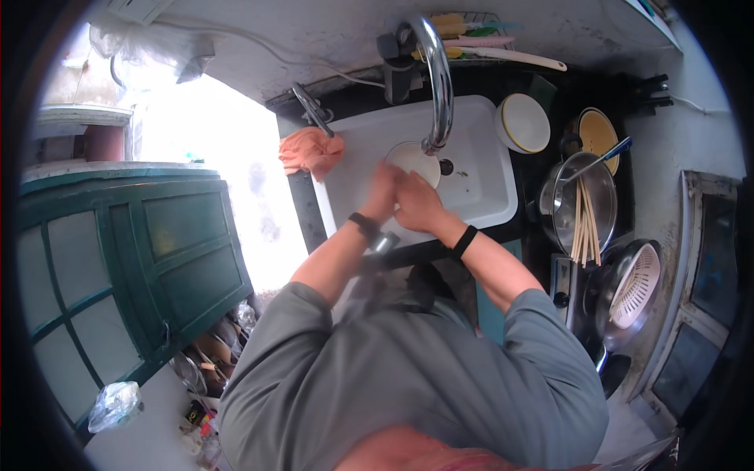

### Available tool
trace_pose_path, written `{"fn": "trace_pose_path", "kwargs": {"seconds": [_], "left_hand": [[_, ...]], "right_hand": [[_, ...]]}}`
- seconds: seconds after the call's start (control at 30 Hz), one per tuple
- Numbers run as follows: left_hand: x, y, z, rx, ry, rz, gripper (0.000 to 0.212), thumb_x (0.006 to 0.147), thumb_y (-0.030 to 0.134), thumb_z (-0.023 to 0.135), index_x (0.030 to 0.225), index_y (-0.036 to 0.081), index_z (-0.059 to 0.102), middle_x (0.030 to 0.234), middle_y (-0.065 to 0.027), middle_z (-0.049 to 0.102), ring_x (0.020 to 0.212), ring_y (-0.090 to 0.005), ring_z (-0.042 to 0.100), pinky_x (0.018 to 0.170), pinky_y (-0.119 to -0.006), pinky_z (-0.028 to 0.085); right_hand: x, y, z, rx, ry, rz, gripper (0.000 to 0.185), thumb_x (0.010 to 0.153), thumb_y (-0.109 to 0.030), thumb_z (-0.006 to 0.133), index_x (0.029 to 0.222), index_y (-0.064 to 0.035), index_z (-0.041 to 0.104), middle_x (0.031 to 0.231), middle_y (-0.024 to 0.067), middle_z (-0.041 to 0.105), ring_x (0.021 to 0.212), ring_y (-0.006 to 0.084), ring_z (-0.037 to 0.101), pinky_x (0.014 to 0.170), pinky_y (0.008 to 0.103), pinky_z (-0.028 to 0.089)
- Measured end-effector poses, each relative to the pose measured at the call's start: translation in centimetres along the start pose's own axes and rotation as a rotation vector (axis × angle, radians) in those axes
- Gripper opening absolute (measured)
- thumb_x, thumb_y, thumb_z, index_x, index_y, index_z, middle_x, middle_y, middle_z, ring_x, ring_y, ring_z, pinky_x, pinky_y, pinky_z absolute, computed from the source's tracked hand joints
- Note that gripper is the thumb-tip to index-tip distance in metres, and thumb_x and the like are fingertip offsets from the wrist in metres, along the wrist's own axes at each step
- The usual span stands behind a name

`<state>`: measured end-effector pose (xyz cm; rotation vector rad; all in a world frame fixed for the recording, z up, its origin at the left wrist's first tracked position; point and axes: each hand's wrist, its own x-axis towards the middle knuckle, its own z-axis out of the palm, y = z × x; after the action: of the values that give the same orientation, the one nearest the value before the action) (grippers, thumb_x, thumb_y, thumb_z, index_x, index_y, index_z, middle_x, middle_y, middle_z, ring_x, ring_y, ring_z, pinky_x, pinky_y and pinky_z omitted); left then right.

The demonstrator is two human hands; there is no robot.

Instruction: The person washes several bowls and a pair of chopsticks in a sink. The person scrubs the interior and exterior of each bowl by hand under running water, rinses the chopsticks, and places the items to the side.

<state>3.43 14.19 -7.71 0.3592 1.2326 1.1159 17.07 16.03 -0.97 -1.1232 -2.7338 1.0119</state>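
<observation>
My left hand (383, 189) is blurred over the white sink (483, 165), close against my right hand (419, 203). The two overlap, fingers pointing away from me, and what lies between them is hidden. Just beyond the fingertips a white bowl (406, 154) sits in the sink under the chrome faucet (443, 88). Whether either hand touches the bowl's rim cannot be made out. The dark drain (446, 167) shows right of the bowl, with small scraps near it.
An orange cloth (312, 152) hangs over the sink's left corner by a small tap (311, 109). On the right stand a white bowl (524, 122), a yellow bowl (598, 138) and a steel pot (559, 226) with chopsticks (583, 226). Knives (506, 57) rest in a rack behind.
</observation>
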Motion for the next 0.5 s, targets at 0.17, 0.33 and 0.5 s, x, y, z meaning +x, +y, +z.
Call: {"fn": "trace_pose_path", "kwargs": {"seconds": [0.17,0.33,0.5], "left_hand": [[1.0,-1.5,-2.2,0.287,-0.06,0.226,0.05,0.092,0.014,0.052,0.141,0.013,0.041,0.126,-0.0129,0.054,0.111,-0.0303,0.061,0.071,-0.046,0.061],[-0.2,0.4,0.4,0.041,-0.018,-0.027,0.05,0.091,0.012,0.05,0.14,0.011,0.041,0.128,-0.0135,0.053,0.113,-0.0311,0.06,0.079,-0.051,0.062],[-0.1,0.2,-1.3,0.196,-0.106,0.048,0.047,0.095,0.025,0.055,0.138,0.011,0.043,0.13,-0.0115,0.052,0.117,-0.0285,0.058,0.08,-0.05,0.061]], "right_hand": [[-1.7,3.4,1.0,-0.373,0.278,-0.127,0.044,0.074,-0.005,0.06,0.118,-0.0046,0.062,0.121,0.0189,0.062,0.122,0.0355,0.055,0.113,0.0494,0.034],[-0.5,0.1,-0.9,-0.137,0.077,0.014,0.051,0.077,-0.006,0.058,0.128,-0.0052,0.056,0.126,0.0163,0.061,0.125,0.0325,0.054,0.115,0.0522,0.03],[-2.7,3.3,1.0,-0.143,0.115,-0.05,0.036,0.085,-0.012,0.063,0.121,-0.0119,0.064,0.119,0.0083,0.067,0.122,0.0308,0.056,0.116,0.0563,0.028]]}}
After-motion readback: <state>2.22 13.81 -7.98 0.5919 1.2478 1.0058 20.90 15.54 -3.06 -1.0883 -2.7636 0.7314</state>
